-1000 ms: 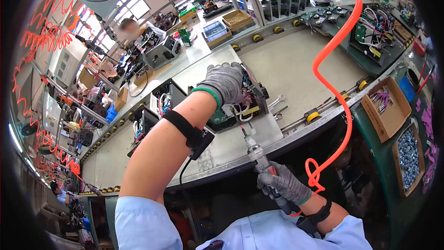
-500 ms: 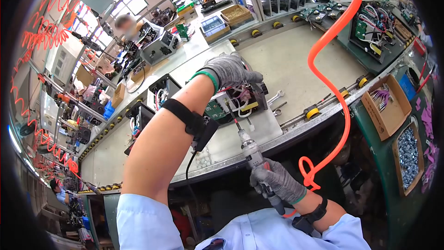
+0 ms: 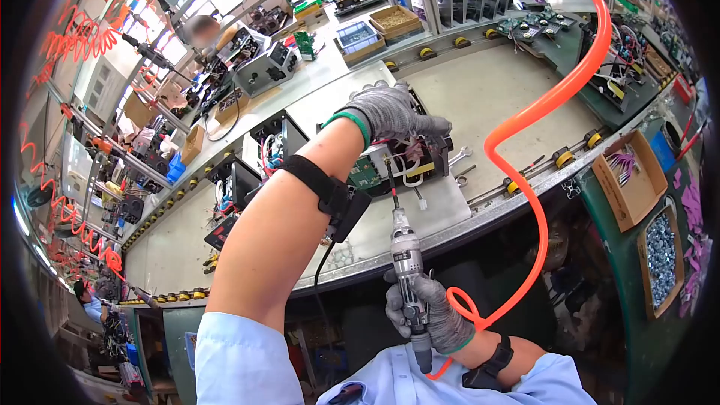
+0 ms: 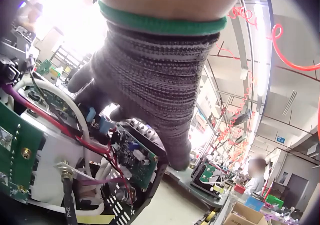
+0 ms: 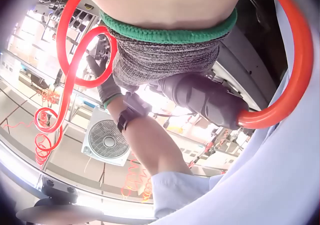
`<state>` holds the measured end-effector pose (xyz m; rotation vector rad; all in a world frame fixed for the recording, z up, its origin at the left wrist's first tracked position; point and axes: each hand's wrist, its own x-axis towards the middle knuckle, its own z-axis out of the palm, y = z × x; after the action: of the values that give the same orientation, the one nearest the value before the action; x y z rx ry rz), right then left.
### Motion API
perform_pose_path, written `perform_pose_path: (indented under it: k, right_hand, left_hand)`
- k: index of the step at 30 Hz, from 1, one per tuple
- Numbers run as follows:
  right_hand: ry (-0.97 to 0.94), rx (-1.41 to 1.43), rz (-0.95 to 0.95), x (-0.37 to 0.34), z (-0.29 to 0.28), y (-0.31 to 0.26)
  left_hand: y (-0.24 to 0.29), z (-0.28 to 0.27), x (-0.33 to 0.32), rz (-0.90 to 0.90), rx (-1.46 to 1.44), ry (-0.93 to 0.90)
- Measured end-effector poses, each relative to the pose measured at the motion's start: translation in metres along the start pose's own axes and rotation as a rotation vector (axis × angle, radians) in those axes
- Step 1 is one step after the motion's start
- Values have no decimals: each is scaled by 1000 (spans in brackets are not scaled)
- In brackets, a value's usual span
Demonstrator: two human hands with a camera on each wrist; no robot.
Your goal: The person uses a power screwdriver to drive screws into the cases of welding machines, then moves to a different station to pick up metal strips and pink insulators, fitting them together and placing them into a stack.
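Note:
An electronic unit (image 3: pixel 365 171) with green circuit boards, wires and a black slotted panel (image 4: pixel 161 177) sits on the bench before me. My gloved left hand (image 3: pixel 386 110) grips its top, thumb reaching over the right side and fingers over the boards. In my gloved right hand (image 3: pixel 442 315) is a pneumatic screwdriver (image 3: pixel 407 259), its body nearly upright in the head view. Its long bit (image 3: pixel 392 180) reaches into the unit. In the left wrist view, the marked bit (image 4: pixel 68 200) meets a brass fastener (image 4: pixel 66 174). The right wrist view shows the screwdriver's dark rear end (image 5: pixel 205 97) beside the glove.
An orange air hose (image 3: pixel 525 187) loops from above down to the screwdriver. Two wrenches (image 3: pixel 461 156) lie right of the unit, and similar units (image 3: pixel 279 139) stand left. Cardboard boxes with purple parts (image 3: pixel 630 180) and metal fasteners (image 3: pixel 660 259) sit at right. Another person works across the bench.
The screwdriver has swung more upright, and its bit has moved from in front of the unit into it. My left thumb now stretches out to the right over the unit.

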<state>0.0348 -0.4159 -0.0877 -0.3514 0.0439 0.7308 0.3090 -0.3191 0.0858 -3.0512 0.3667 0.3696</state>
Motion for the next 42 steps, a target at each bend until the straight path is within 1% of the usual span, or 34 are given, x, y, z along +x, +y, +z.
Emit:
perform_pose_path:
  k: [1,3,4,5,6,7,9,10,13,16,18,21,23,24,28,30,32,35,38,40,42]
  right_hand:
    - [3,-4,0,0,0,2]
    - [18,-34,-34,2,2,6]
    - [19,-39,-33,1,5,4]
    - [7,13,-31,-2,12,2]
    - [-5,67,-31,-3,17,1]
    - [0,64,-33,-2,19,0]
    - [-21,151,-7,-2,20,1]
    - [-25,177,-17,-1,18,4]
    - [-42,222,-11,0,20,4]
    - [-5,209,-9,0,21,2]
    - [-19,208,-16,-3,27,-4]
    - [-44,226,-28,-6,31,-11]
    - [-28,238,4,-8,34,-15]
    - [-33,213,-2,-8,32,-15]
    - [-64,201,18,-1,28,-19]
    - [-94,210,-13,2,30,-20]
    - [-88,225,2,2,29,-21]
    - [-83,250,26,4,26,-23]
    - [-91,256,45,5,23,-24]
    - [-102,249,47,5,25,-25]
    - [-60,287,50,2,30,-26]
  left_hand:
    - [-4,-2,-1,12,1,-55]
    - [-7,-3,-9,30,14,-40]
    - [-5,-2,-11,44,97,-21]
    - [-1,0,-15,59,180,-3]
    - [2,6,-16,54,202,71]
    - [5,11,-14,57,197,72]
    - [7,24,-7,20,352,172]
    - [5,27,-2,25,346,206]
    - [0,26,1,57,347,194]
    - [-1,24,5,72,335,182]
    - [-3,24,6,79,331,179]
    - [0,20,2,74,334,193]
    - [3,16,-3,23,323,134]
    - [3,16,-4,24,322,135]
    - [3,16,-5,33,302,156]
    - [-1,20,-1,28,296,156]
    - [-4,24,6,68,315,206]
    - [-5,27,8,65,318,231]
    - [-3,22,6,53,309,187]
    - [-4,24,7,56,302,198]
    - [-6,25,6,66,286,221]
